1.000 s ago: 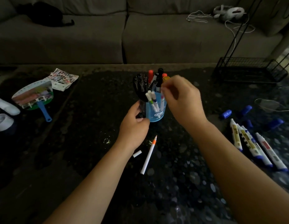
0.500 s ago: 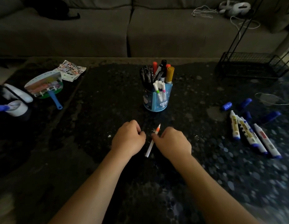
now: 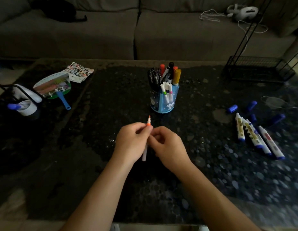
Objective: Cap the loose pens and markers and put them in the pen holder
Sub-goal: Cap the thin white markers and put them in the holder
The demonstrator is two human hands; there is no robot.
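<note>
Where the dark speckled table (image 3: 111, 97) begins at the left, a white cup (image 3: 27, 107) stands with a blue piece lying over its rim. Just to the right of it lies a round hand fan (image 3: 53, 86) with a blue handle, and a printed paper sheet (image 3: 80, 72) lies partly under the fan's far edge.

Near the middle, in front of the person, the left hand (image 3: 132, 141) grasps a thin white pen (image 3: 145, 153). Its fingers are curled round the upper part of the barrel. The pen stands almost upright, a little tilted, with its bare orange tip pointing up and away and its lower end showing under the hand.

Behind the hands, well apart from them, the blue pen holder (image 3: 165, 101) stands upright. It is full of capped pens and markers, with three thin white pens in its front pocket.

The right hand (image 3: 169, 146) is just beside the left one, fingers curled, fingertips close to the pen. I cannot tell if it pinches a cap or nothing.

Farther right, several whiteboard markers (image 3: 255, 139) lie side by side without caps, and loose blue caps (image 3: 232, 108) are scattered just behind them. A black wire rack (image 3: 260, 69) stands at the far right corner.
</note>
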